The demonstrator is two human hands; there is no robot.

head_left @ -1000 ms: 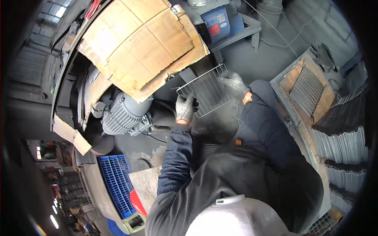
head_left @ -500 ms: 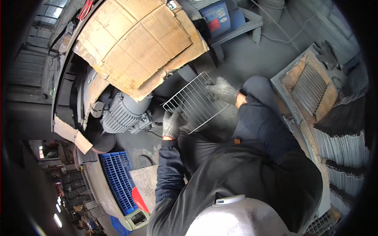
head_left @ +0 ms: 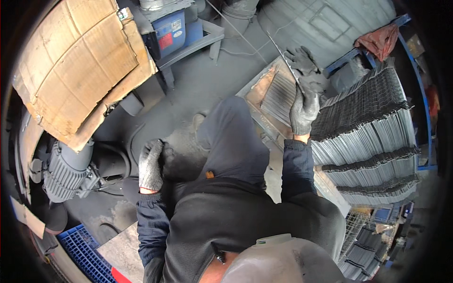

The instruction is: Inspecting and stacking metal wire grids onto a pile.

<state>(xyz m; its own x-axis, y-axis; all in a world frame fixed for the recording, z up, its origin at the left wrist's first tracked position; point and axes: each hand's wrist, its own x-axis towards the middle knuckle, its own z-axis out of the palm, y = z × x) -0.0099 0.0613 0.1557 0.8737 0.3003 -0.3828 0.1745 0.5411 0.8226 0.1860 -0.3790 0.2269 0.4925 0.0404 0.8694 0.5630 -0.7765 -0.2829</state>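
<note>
My right hand, in a grey coated glove, is closed on a wire rack seen nearly edge-on. The rack stands tilted above a low table, its far end pointing away and to the left. Beneath it, another wire rack lies on a brown board on the table. My left hand, gloved too, hovers at the left beside my leg. Its fingers are loosely bent and nothing shows in them. Dark work gloves lie at the table's far edge, just beyond the held rack.
Tall stacks of wire racks stand close to my right arm. On the left are a cardboard sheet, a grey ribbed motor and a blue plastic grating. A blue bin sits on a stand farther off.
The view has turned right. The rack, earlier between both hands in front of me, has moved right with my right hand and tipped edge-on. My left hand has let go of it.
</note>
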